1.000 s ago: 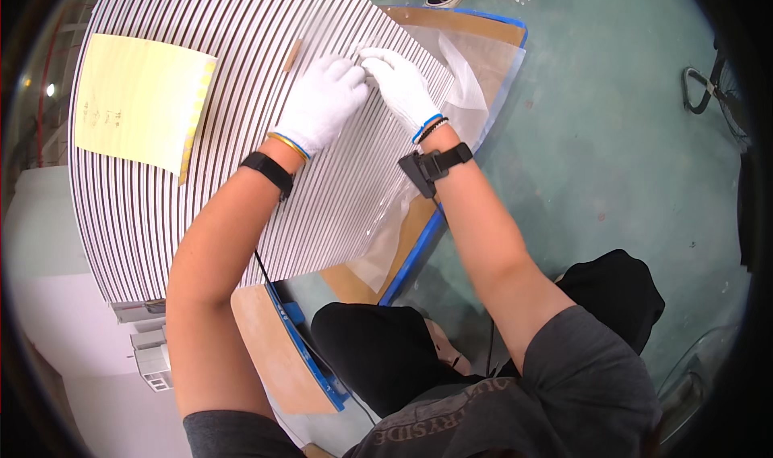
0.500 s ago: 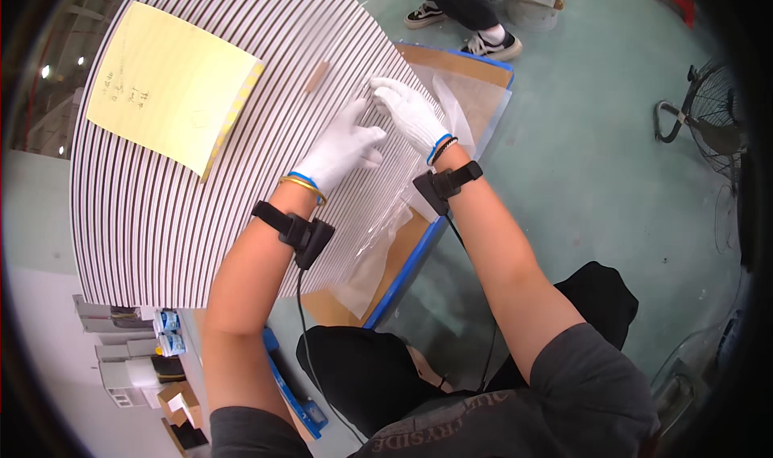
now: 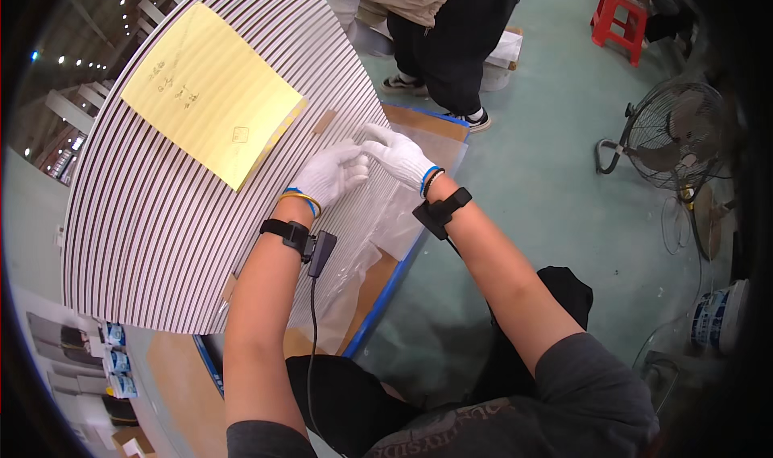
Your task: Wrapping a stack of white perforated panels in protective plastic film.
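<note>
Over the right-hand part of a large curved striped panel [image 3: 145,240], the person's two white-gloved hands come together. Left hand [image 3: 330,174]: fingers loosely curled, partway open; right hand [image 3: 397,157]: fingers bent, reaching across toward the left one's fingertips. Fingertips very close, maybe touching; can't tell if either has hold of anything thin. Panel lies below both hands, dark and light stripes, filling the left and middle of the view. Small brown strip [image 3: 324,122] on it, just beyond the left hand. Big yellow sheet [image 3: 213,95] with handwriting also on the panel, left of the left hand. Translucent film [image 3: 394,224] sticks out past the panel's right edge, over a brown board [image 3: 431,122] with blue edging. Black strap on each wrist, cable hanging from the left one. Co-worker [image 3: 459,35] in dark trousers stands at the far side, gloved hand near the panel's edge. Green floor [image 3: 547,152] to the right, with a black fan [image 3: 676,128] and, farther off, a red stool [image 3: 620,24].
</note>
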The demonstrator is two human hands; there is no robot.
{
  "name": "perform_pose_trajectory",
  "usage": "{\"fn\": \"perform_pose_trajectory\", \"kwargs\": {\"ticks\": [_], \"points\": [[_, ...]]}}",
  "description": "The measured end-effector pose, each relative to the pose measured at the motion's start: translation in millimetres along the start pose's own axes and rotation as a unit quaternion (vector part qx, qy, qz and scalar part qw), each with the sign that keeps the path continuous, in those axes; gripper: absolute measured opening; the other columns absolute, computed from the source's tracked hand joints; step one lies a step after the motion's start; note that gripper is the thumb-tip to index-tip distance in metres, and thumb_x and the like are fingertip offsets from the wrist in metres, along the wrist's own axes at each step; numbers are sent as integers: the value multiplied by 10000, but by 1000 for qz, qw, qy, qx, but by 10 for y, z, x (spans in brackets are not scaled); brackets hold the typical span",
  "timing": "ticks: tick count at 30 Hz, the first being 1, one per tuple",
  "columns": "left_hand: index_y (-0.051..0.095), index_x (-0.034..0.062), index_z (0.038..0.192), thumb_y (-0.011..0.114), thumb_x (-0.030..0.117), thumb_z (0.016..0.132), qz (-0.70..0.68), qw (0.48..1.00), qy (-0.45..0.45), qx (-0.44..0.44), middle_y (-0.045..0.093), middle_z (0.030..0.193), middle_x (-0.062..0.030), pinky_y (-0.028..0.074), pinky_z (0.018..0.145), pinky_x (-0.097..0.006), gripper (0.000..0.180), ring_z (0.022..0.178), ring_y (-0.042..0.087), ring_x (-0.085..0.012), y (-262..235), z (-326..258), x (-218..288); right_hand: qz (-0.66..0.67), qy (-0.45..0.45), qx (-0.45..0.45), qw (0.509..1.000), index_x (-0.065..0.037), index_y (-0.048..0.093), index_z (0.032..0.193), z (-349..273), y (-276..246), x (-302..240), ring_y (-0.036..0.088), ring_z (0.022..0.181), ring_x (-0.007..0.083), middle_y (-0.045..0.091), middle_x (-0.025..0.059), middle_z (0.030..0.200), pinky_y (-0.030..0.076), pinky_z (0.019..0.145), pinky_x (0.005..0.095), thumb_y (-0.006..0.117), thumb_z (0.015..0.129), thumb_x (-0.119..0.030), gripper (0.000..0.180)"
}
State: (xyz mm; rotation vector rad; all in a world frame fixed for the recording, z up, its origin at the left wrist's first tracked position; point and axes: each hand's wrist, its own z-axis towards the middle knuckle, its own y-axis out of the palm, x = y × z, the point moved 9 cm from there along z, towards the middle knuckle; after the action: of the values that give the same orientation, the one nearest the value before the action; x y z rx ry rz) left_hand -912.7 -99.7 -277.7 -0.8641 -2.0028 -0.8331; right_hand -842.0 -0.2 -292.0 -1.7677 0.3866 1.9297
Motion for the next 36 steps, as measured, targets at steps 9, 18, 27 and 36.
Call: {"fn": "perform_pose_trajectory", "kwargs": {"ticks": [9, 18, 27, 36], "points": [[321, -75, 1334, 504, 136, 938, -31, 997, 70, 25, 452, 1281, -215, 477, 963, -416, 484, 1185, 492, -340, -45, 88, 25, -68, 38, -53, 996, -5, 547, 1248, -68, -71, 244, 580, 829, 112, 629, 57, 971, 492, 772, 266, 561, 895, -225, 416], [512, -6, 1060, 555, 132, 908, -33, 997, 72, 13, 603, 963, -117, 569, 701, -293, 209, 818, 615, -202, -236, 168, -16, -31, 83, 107, 990, 28, 442, 1317, -18, -704, 375, 591, 997, 258, 606, 215, 1132, 450, 865, 318, 596, 844, -468, 703], [495, -8, 1141, 604, 120, 858, 1, 997, 77, -1, 579, 951, -87, 545, 711, -299, 329, 827, 589, -196, -79, 193, -22, -33, 109, 203, 972, -21, 269, 1438, -160, -1195, 138, 603, 992, 288, 597, 163, 1150, 470, 845, 356, 654, 816, -425, 836], [479, 4, 1139, 576, 78, 875, -52, 996, 70, -1, 613, 910, -102, 561, 682, -291, 291, 757, 611, -191, -92, 195, -26, -531, -323, 271, 735, -75, 527, 1157, -754, -712, -1687, 525, 1044, 307, 554, 95, 1154, 451, 860, 410, 642, 671, -82, 499]]}}
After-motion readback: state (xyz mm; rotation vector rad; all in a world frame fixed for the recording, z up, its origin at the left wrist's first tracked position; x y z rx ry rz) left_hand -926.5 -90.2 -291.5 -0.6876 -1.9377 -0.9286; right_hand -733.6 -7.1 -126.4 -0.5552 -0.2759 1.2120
